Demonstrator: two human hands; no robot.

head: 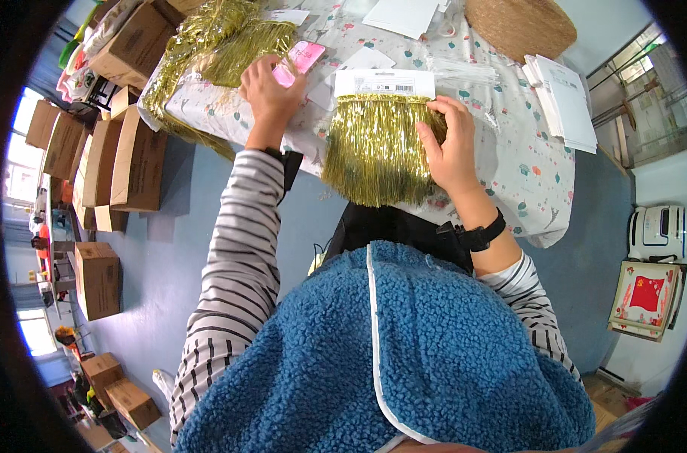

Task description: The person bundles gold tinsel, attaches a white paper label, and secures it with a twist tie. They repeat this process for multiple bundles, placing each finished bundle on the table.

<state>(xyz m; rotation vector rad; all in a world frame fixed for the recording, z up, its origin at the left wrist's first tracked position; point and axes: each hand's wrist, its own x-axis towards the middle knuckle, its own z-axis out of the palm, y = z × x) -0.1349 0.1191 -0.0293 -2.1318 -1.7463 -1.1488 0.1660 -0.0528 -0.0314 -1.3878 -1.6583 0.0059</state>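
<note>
A gold tinsel fringe (pixel 380 150) hangs from a white header card (pixel 384 84) that bears print and a barcode. It lies at the near edge of the table, its strands reaching past the edge. My right hand (pixel 452 144) grips its right side, fingertips by the card's lower corner and thumb on the strands. To the left, my left hand (pixel 273 88) is bent over the table beside a phone (pixel 300 62) with a lit pink screen. Whether those fingers pinch anything is hidden. Just beyond that hand lies a heap of loose gold tinsel (pixel 224 48), spilling over the table's left edge.
A patterned tablecloth (pixel 524 195) covers the table. White cards (pixel 403 17) lie at the back, with a card stack (pixel 564 105) at right. Clear plastic strips (pixel 462 71) lie beyond my right hand. A round woven brown object (pixel 522 25) stands far right. Cardboard boxes (pixel 137 161) line the left floor.
</note>
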